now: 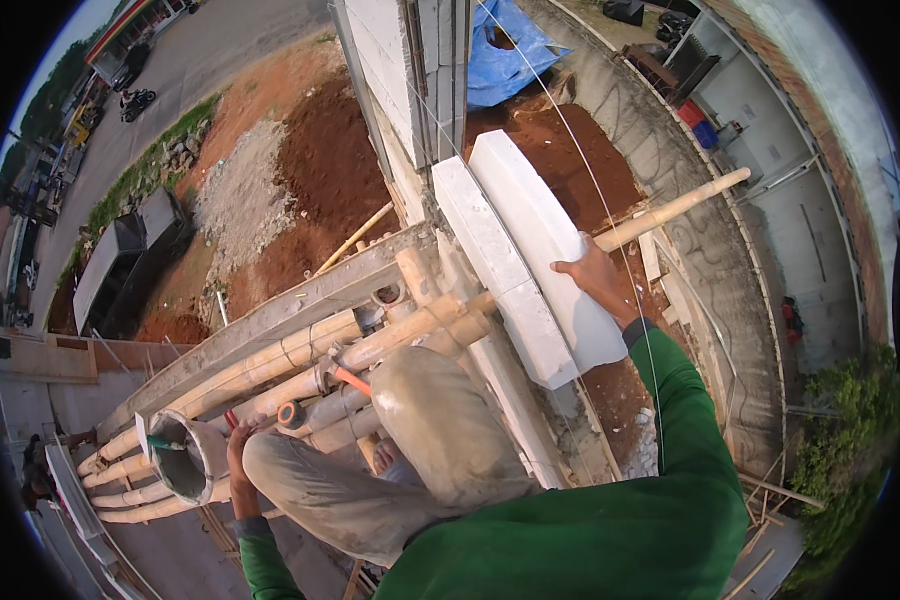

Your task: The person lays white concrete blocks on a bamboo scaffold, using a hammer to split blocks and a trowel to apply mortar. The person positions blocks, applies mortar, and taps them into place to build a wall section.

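Observation:
My right hand (595, 282) grips the right edge of a white lightweight concrete block (545, 235), its thumb spread over the near face. The block lies beside a second row of white blocks (505, 275) on top of the wall, tilted against it or slightly apart; I cannot tell which. My left hand (238, 460) is low by my knee, next to a grey-crusted bucket (185, 458), on or over the bamboo poles. A red piece (232, 420) shows at its fingertips; whether it is held is unclear. An orange handle (350, 380) and an orange-and-black round tool end (290, 414) lie near my knee.
Bundled bamboo poles (260, 365) run beneath me at height. A taut string (590, 175) crosses over the blocks. A white block column (395, 80) rises at the far end. Another bamboo pole (680, 208) juts out right. Red soil (335, 150) and a parked vehicle (130, 255) lie below.

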The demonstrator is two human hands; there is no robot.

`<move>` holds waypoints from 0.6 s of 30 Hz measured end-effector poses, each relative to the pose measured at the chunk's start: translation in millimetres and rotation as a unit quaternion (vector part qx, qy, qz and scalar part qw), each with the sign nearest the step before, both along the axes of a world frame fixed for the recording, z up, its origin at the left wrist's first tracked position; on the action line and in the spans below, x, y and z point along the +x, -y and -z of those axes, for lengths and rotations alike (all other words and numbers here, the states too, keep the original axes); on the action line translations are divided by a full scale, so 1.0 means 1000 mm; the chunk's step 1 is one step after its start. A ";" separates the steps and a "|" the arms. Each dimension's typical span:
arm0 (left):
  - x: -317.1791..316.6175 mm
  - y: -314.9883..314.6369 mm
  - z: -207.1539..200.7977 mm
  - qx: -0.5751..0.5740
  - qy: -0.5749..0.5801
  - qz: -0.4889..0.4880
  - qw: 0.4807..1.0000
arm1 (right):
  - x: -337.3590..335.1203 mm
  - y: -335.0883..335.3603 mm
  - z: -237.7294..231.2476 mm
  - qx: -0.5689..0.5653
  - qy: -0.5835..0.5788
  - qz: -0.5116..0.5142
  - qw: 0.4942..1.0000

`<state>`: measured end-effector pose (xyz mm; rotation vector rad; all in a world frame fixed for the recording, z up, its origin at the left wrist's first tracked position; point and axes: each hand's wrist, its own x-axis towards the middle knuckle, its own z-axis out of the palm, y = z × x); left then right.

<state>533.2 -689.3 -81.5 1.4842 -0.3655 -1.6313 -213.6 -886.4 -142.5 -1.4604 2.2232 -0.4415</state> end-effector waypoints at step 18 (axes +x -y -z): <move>-0.002 0.022 -0.001 -0.003 0.089 0.073 0.993 | 0.022 0.005 0.069 -0.021 -0.042 0.025 0.999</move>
